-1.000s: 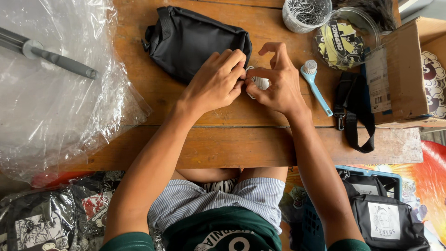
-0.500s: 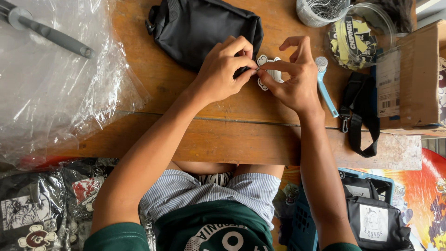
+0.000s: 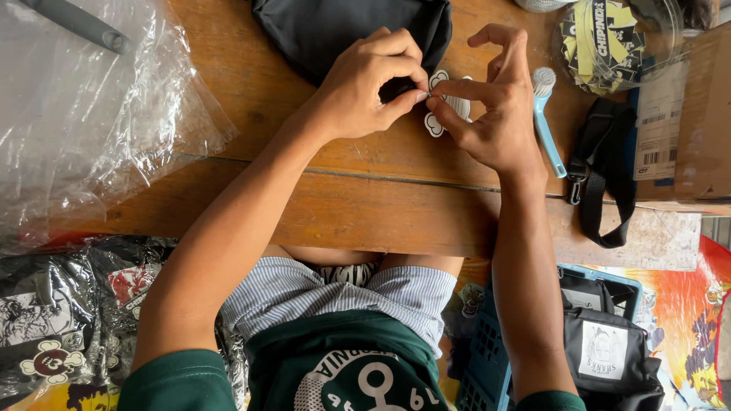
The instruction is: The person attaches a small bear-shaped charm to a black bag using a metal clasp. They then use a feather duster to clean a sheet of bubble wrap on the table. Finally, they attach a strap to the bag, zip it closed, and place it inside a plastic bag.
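Both hands have drawn together since a moment ago: the left hand [image 3: 365,87] and right hand [image 3: 495,106] now pinch the white patch [image 3: 445,103] beside the black pouch [image 3: 343,30] on the worktop [image 3: 365,198]; each grip is closed on it.

One black pouch [image 3: 335,30], one white patch [image 3: 449,106], one blue brush [image 3: 547,122], one black strap [image 3: 605,175], one cardboard box [image 3: 700,114], two hands.

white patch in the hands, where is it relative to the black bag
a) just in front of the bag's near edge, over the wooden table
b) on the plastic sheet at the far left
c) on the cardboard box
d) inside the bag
a: the white patch is pinched between the left hand and right hand, just below the near edge of the black bag, above the wooden table.
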